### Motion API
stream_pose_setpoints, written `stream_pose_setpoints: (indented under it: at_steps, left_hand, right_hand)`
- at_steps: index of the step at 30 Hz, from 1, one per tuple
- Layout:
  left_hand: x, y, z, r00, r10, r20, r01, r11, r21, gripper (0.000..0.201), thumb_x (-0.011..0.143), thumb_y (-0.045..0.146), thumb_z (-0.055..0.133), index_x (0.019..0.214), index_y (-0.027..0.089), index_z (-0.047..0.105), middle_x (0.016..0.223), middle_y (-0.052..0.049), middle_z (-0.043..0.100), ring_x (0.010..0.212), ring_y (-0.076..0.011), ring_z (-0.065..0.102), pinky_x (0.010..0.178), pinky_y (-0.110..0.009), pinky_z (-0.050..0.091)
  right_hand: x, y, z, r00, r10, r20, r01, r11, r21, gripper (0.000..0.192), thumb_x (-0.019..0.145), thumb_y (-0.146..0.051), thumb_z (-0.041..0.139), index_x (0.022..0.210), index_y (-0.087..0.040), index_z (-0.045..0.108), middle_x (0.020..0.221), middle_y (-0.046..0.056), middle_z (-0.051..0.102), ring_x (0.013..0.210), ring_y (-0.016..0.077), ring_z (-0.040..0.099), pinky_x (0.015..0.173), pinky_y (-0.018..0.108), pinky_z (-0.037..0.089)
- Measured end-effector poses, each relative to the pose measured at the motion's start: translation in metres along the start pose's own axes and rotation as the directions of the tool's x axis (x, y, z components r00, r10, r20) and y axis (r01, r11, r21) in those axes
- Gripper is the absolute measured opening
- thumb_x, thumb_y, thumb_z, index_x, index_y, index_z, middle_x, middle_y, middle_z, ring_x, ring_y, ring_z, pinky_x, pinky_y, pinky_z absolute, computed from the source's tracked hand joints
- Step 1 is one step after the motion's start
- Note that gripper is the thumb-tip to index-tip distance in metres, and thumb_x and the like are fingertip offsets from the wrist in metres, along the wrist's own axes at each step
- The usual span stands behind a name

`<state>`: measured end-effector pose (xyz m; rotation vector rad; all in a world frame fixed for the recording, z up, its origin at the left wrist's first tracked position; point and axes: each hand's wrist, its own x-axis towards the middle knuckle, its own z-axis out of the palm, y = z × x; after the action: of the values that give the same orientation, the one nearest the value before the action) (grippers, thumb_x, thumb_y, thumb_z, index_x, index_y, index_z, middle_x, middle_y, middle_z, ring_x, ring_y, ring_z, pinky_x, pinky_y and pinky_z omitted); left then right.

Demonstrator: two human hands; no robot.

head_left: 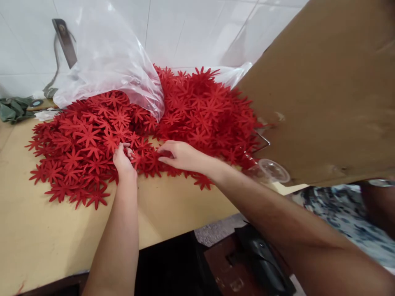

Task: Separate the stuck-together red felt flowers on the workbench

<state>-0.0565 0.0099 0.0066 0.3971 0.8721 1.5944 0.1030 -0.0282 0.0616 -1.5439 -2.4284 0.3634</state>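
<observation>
White wall tiles back a tan counter (37, 238) where the left hand (123, 160) pinches red star-shaped felt flowers (86, 139) and the right hand (182, 155) lies spread on the pile, whose near-edge pieces could be nudged overboard.

Red star-shaped felt flowers (173, 119) lie heaped flat on the table, spilling from a bag

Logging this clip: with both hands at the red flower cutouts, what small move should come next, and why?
Probably lift the left hand clear with its pinched cutout: its fingers are closed on a piece at the edge of the red flower pile, while the right hand rests flat on neighbouring pieces.
</observation>
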Motion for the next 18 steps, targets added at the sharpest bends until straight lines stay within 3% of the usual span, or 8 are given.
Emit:
stream_pose_setpoints:
  at_steps: [3,6,11,18]
  left_hand:
    - [0.003,-0.003,-0.001,1.0,0.031,-0.002,-0.031,0.999,-0.006,0.02,0.077,0.023,0.043,0.063,0.014,0.054,0.038,0.008,0.033,0.034,-0.0024,0.03,0.038,-0.016,0.02]
    - [0.003,-0.003,0.0,0.999,0.036,-0.013,-0.036,0.999,-0.004,0.017,0.075,0.021,0.044,0.066,0.014,0.056,0.038,0.008,0.033,0.034,-0.0025,0.03,0.038,-0.016,0.02]
    - [0.0,0.003,0.001,1.0,0.016,-0.027,-0.017,1.0,-0.008,0.014,0.074,0.019,0.044,0.065,0.015,0.054,0.037,0.009,0.032,0.033,-0.003,0.029,0.038,-0.017,0.02]
    - [0.001,0.003,0.001,1.0,0.023,-0.007,-0.023,0.999,-0.025,0.015,0.074,0.017,0.043,0.062,0.014,0.052,0.036,0.008,0.033,0.033,-0.0027,0.029,0.038,-0.016,0.019]
  right_hand:
    - [-0.017,0.022,0.02,0.994,0.106,-0.005,-0.106,0.985,-0.133,0.053,0.072,-0.037,0.059,0.118,-0.01,0.052,0.113,0.016,0.053,0.105,0.0248,0.049,0.091,0.038,0.041]
    - [-0.016,0.028,0.026,0.985,0.168,0.042,-0.155,0.966,-0.209,0.071,0.069,-0.043,0.061,0.129,-0.009,0.041,0.121,0.018,0.047,0.112,0.0297,0.043,0.092,0.04,0.04]
    - [-0.01,0.026,0.023,0.976,0.172,0.13,-0.138,0.961,-0.241,0.052,0.072,-0.038,0.057,0.116,-0.011,0.054,0.111,0.016,0.053,0.103,0.0273,0.05,0.09,0.037,0.041]
    - [-0.008,0.031,0.008,0.988,0.155,-0.004,-0.154,0.977,-0.146,0.027,0.081,-0.026,0.041,0.087,-0.014,0.064,0.087,0.008,0.06,0.078,0.0155,0.055,0.076,0.026,0.042]
